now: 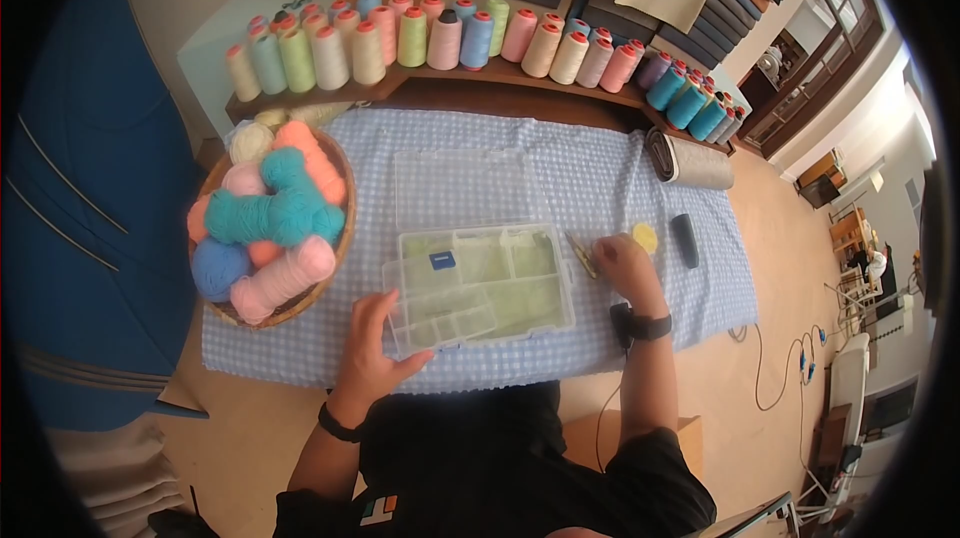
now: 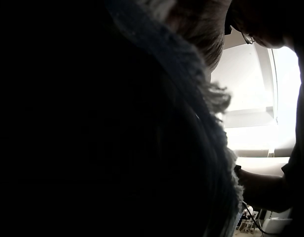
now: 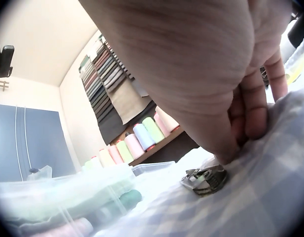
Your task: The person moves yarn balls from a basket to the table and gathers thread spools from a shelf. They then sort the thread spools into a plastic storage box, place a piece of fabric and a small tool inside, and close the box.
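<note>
In the head view a clear divided plastic box lies on the cloth with its lid folded back; pale green contents show inside. A smaller clear divided case overlaps its left part. My left hand touches the small case at its lower left corner, thumb and fingers spread. My right hand reaches down to the cloth beside small thread snips. In the right wrist view its fingertips meet the cloth, right by a small metal object; whether they pinch anything I cannot tell.
A yellow disc and a dark grey case lie right of the right hand. A basket of yarn stands at left. Thread cones line a shelf behind the gingham cloth. The left wrist view is mostly dark.
</note>
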`<action>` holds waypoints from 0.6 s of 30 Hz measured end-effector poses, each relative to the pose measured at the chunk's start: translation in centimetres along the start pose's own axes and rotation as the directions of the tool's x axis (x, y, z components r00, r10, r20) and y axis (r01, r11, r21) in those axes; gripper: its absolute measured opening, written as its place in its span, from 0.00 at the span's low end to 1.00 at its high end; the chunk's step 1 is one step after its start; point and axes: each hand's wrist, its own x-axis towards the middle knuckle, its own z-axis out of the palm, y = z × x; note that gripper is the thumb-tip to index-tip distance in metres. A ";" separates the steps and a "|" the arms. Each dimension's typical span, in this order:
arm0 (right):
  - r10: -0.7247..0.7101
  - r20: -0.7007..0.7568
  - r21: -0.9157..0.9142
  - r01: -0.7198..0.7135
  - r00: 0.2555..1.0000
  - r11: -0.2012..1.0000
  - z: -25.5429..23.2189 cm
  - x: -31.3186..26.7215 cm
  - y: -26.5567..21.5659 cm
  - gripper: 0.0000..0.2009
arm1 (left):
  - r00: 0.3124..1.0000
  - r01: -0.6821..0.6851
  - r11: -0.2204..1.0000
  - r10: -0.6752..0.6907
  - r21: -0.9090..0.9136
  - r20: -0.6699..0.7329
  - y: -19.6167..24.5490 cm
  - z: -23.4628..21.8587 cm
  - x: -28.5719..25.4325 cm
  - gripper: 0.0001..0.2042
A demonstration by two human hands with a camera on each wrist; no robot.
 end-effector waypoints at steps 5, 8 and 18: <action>0.039 0.016 0.028 -0.040 0.999 0.999 -0.1 0.0 -0.1 0.11 | 1.000 0.005 1.000 -0.005 -0.008 0.003 -0.1 0.1 -0.1 0.48; 0.054 0.023 0.037 -0.055 0.998 0.998 -0.1 -0.1 0.0 0.11 | 1.000 -0.001 1.000 0.001 -0.004 0.002 -0.2 0.0 -0.1 0.48; 0.079 0.021 0.045 -0.080 0.997 0.996 0.0 -0.1 -0.2 0.12 | 1.000 -0.008 1.000 0.008 0.005 0.007 -0.2 0.0 -0.2 0.48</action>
